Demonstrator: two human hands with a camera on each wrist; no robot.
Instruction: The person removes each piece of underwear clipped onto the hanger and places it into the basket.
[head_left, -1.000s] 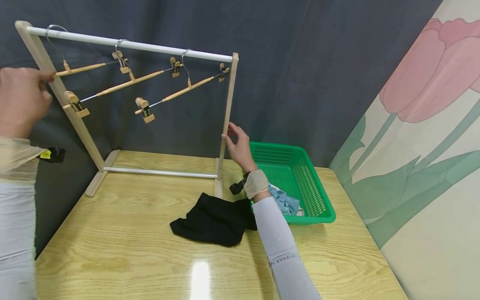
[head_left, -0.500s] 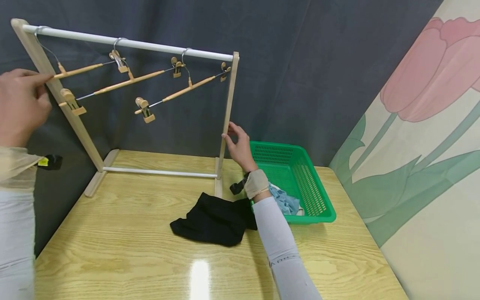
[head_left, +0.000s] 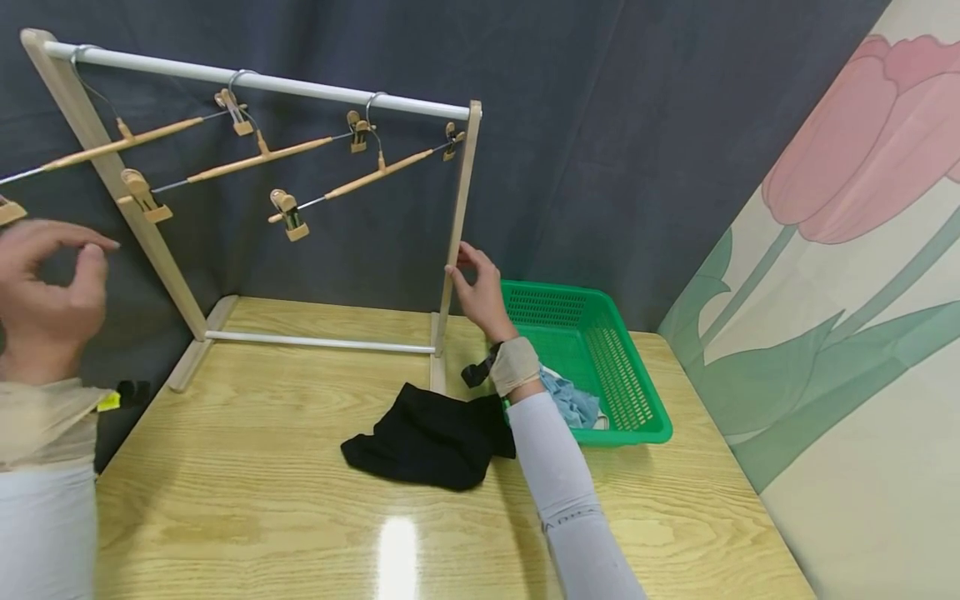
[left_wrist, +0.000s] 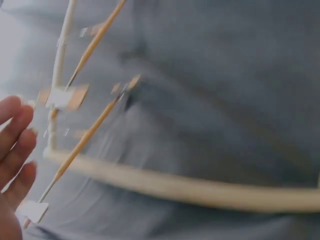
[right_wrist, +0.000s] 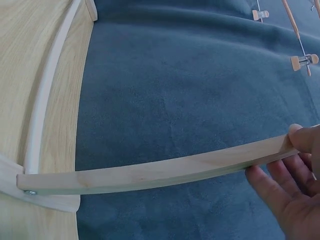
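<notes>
My right hand (head_left: 480, 292) pinches the right post (right_wrist: 150, 170) of a small wooden clothes rack, thumb on one side and fingers on the other. At the far left of the head view, my left hand (head_left: 52, 292) is apart from the hangers with nothing in it, thumb and fingers bent loosely. Just above it hangs the left clip hanger (head_left: 127, 143), one end cut off by the view's edge. The middle clip hanger (head_left: 292, 152) and right clip hanger (head_left: 397, 167) hang from the rack's white top rail (head_left: 315, 87). The left wrist view is blurred.
A black cloth garment (head_left: 435, 442) lies crumpled on the wooden table (head_left: 262, 500). To its right stands a green basket (head_left: 637, 367) with light blue cloth (head_left: 573, 406) inside, partly hidden by my right forearm. A dark curtain (head_left: 570, 150) hangs behind the rack.
My left hand has let go of the left hanger and dropped below it. That hanger now swings out toward the left edge. My right hand stays on the post.
</notes>
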